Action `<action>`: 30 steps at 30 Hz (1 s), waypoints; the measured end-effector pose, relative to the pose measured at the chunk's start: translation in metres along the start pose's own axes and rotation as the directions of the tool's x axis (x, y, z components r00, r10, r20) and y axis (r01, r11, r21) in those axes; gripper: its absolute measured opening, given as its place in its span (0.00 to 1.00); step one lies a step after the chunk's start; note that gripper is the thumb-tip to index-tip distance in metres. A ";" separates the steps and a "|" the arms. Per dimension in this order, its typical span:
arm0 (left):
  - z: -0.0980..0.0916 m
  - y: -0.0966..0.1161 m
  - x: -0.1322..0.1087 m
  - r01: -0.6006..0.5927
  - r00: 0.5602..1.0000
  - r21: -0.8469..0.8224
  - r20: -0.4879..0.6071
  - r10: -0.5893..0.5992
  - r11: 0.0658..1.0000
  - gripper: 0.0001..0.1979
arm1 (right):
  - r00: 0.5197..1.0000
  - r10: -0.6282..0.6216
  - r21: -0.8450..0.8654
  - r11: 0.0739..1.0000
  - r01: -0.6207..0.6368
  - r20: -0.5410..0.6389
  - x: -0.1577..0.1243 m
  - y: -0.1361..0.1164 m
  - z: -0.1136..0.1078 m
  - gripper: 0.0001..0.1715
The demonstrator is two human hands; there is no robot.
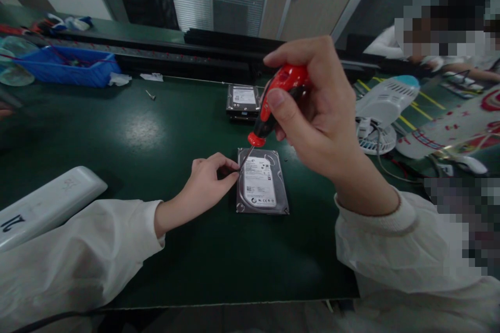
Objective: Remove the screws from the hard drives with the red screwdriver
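A hard drive (260,182) with a white label lies flat on the green table, label side up. My right hand (324,119) is wrapped round the red and black handle of a screwdriver (266,114), held tilted above the drive. The thin shaft slants down to the drive's left edge. There, the thumb and fingers of my left hand (207,184) are pinched together at the screwdriver's tip. Whatever sits between those fingertips is too small to make out. Just behind is a stack of hard drives (242,99), partly covered by my right hand.
A blue bin (74,66) stands at the back left. A long white device (50,203) lies by my left sleeve. To the right are a white fan (385,106) and cables. Small metal pieces (150,95) lie at the back left. Another person sits at the far right.
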State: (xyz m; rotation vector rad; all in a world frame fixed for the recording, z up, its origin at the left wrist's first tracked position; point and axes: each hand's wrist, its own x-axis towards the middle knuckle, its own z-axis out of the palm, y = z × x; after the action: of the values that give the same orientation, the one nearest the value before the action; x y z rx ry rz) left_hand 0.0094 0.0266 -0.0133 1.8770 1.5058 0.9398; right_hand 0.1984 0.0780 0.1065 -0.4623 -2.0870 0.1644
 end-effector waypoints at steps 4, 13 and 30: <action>0.001 -0.001 0.000 -0.005 1.000 0.005 -0.006 0.005 1.000 0.07 | 0.999 0.002 0.047 0.999 -0.004 0.049 0.000 0.002 -0.006 0.16; 0.000 0.000 0.001 0.010 1.000 -0.007 0.010 -0.010 1.000 0.07 | 0.995 0.028 -0.012 1.000 -0.027 0.091 0.004 -0.004 -0.018 0.20; 0.000 -0.001 0.002 0.051 0.998 -0.041 0.036 -0.049 0.998 0.08 | 0.998 -0.020 -0.051 0.998 0.023 0.057 0.004 -0.001 -0.018 0.22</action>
State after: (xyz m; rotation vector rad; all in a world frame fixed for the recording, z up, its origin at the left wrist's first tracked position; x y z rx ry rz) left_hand 0.0091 0.0286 -0.0136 1.8091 1.4942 0.9036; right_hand 0.2118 0.0769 0.1194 -0.4708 -2.1546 0.1123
